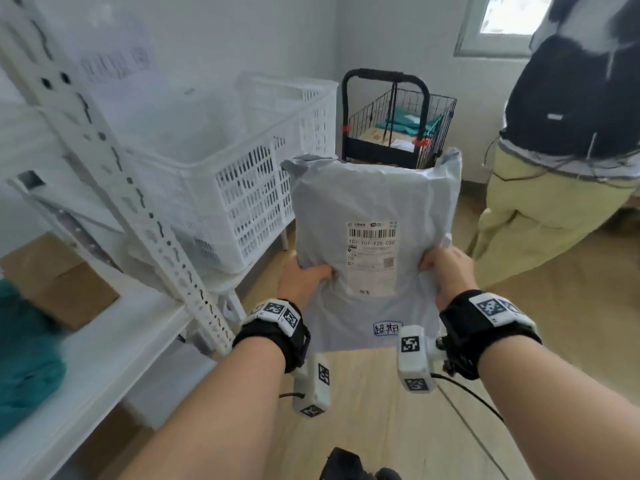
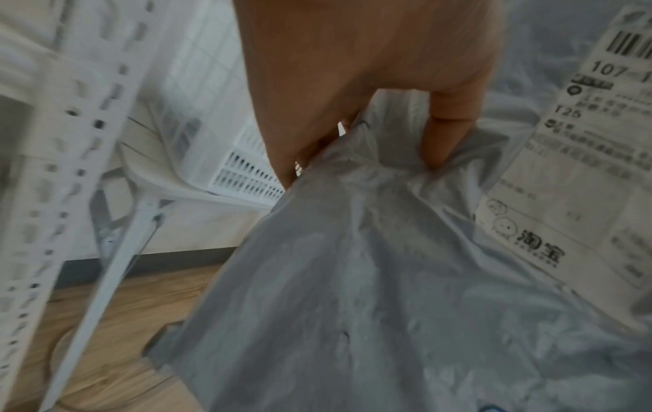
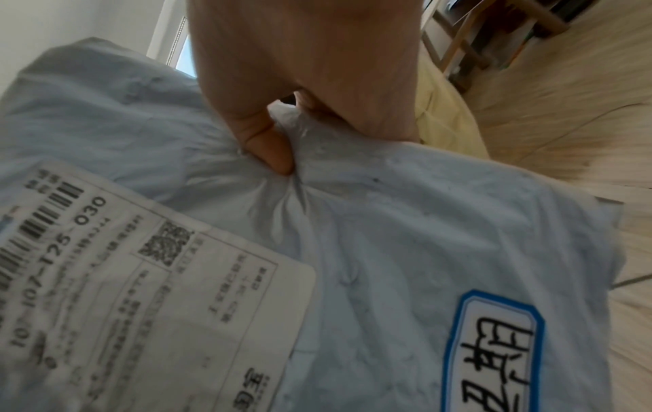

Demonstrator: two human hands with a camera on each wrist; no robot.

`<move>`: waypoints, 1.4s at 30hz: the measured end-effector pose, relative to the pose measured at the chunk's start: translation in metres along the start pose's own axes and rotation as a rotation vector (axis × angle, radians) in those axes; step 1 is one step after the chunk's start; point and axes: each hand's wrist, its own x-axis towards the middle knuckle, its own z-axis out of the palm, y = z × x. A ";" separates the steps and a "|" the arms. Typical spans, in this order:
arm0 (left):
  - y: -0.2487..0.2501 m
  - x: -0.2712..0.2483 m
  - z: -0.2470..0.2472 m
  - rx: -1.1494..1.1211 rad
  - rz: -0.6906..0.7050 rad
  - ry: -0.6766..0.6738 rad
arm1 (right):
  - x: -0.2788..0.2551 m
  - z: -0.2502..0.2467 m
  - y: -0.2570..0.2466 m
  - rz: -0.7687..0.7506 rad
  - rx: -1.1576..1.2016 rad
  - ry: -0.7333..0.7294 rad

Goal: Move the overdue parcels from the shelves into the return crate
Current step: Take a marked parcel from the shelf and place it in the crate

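Note:
A grey poly-mailer parcel (image 1: 374, 199) hangs in the air in front of me, held by both hands. It carries a white shipping label (image 1: 371, 258) and a small blue-edged handwritten sticker (image 1: 388, 329). My left hand (image 1: 304, 277) pinches the parcel's left edge, thumb on top (image 2: 448, 133). My right hand (image 1: 446, 268) pinches its right edge, thumb pressed into the plastic (image 3: 268, 150). The same parcel (image 2: 370, 278) fills the left wrist view, and in the right wrist view the parcel (image 3: 388, 237) shows its sticker (image 3: 494, 354). A white slotted crate (image 1: 221, 168) stands just left of the parcel, on a low white table.
A white perforated shelf upright (image 1: 114, 174) slants across the left, with a shelf board (image 1: 90, 362), a cardboard box (image 1: 59, 278) and a teal bag (image 1: 24, 355). A black wire cart (image 1: 398, 129) holds parcels at the back. Another person (image 1: 561, 140) stands at the right.

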 end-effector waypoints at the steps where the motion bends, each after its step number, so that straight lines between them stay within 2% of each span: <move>1: 0.008 0.012 0.011 -0.009 -0.001 0.008 | 0.017 0.000 -0.009 -0.008 0.005 -0.013; 6: 0.059 0.068 0.044 -0.035 0.051 0.105 | 0.088 0.021 -0.074 -0.103 0.031 -0.125; 9: 0.105 0.090 0.041 -0.064 0.176 0.177 | 0.111 0.050 -0.122 -0.162 0.070 -0.200; 17: 0.230 0.151 0.004 -0.136 0.439 0.341 | 0.145 0.134 -0.249 -0.335 0.130 -0.403; 26: 0.312 0.262 -0.058 -0.195 0.578 0.499 | 0.183 0.270 -0.343 -0.499 0.161 -0.487; 33: 0.334 0.360 -0.143 -0.202 0.533 0.638 | 0.220 0.419 -0.372 -0.521 0.124 -0.628; 42: 0.295 0.436 -0.210 -0.211 0.406 0.803 | 0.247 0.552 -0.332 -0.409 0.029 -0.743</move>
